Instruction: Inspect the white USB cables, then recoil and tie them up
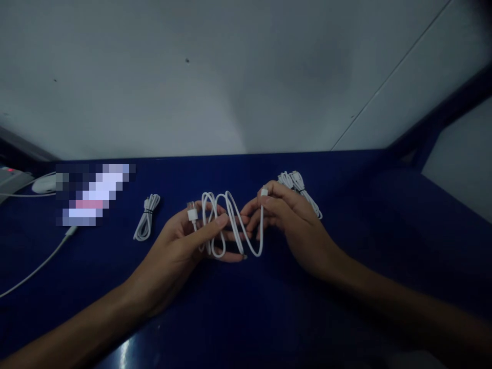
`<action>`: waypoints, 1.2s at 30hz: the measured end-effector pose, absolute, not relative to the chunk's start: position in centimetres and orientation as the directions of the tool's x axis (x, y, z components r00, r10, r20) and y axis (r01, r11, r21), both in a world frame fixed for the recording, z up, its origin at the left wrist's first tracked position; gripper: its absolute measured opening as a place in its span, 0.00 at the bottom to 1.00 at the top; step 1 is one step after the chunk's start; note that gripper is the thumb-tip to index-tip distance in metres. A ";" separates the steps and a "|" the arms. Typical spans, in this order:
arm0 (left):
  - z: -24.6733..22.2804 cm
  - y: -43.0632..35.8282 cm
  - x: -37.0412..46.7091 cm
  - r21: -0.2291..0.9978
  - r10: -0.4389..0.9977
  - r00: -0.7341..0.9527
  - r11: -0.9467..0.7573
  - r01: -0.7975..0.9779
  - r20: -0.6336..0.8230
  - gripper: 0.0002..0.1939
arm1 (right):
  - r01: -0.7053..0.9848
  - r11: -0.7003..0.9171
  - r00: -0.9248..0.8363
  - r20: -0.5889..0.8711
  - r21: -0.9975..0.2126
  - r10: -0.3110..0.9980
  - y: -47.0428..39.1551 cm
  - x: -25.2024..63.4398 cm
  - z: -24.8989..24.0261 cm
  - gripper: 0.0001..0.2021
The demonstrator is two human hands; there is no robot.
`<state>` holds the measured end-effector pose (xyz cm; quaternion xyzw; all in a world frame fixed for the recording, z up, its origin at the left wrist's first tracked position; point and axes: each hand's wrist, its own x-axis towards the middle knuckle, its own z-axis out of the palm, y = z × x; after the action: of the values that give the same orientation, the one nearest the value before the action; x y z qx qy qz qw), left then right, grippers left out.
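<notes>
Above the blue table point(261, 312), left hand point(192, 238) and right hand point(294, 218) palm-up, fingers curled around one white cable point(236, 225).

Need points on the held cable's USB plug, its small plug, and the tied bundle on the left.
USB plug point(192, 215), head view, on its white housing.
Small plug point(264, 192), head view, on its white housing.
Tied bundle point(147, 218), head view, on the strands just below the dark tie.

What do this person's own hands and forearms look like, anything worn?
The left hand and right hand are ungloved, with slender fingers. The left forearm and right forearm show no sleeve. No watch, bracelet or ring is visible.
</notes>
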<state>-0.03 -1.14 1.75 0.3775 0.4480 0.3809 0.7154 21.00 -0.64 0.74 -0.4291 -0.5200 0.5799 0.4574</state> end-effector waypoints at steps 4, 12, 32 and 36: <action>1.7 -1.1 -0.1 0.880 0.884 0.317 0.421 -0.220 -0.343 0.12 | -0.109 -0.101 -0.200 -0.078 -0.989 0.977 -0.7 20.9 0.7 0.06; 1.9 -1.2 -0.2 0.885 0.866 0.424 0.393 -0.250 -0.265 0.11 | -0.137 -0.326 -0.443 -0.236 -0.935 0.865 -0.7 20.6 0.6 0.19; 1.5 -1.1 -0.3 0.873 0.865 0.414 0.411 -0.264 -0.282 0.15 | -0.055 -0.205 -0.250 -0.186 -0.977 0.950 -0.6 20.8 0.2 0.14; 1.7 -1.2 -0.3 0.859 0.863 0.415 0.425 -0.287 -0.289 0.16 | -0.079 -0.211 -0.203 -0.192 -0.974 0.960 -0.7 20.7 0.4 0.15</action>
<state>-0.25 -1.15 1.65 0.3763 0.3828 0.3820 0.7523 20.69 -0.66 0.41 -0.4715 -0.4673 0.6191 0.4195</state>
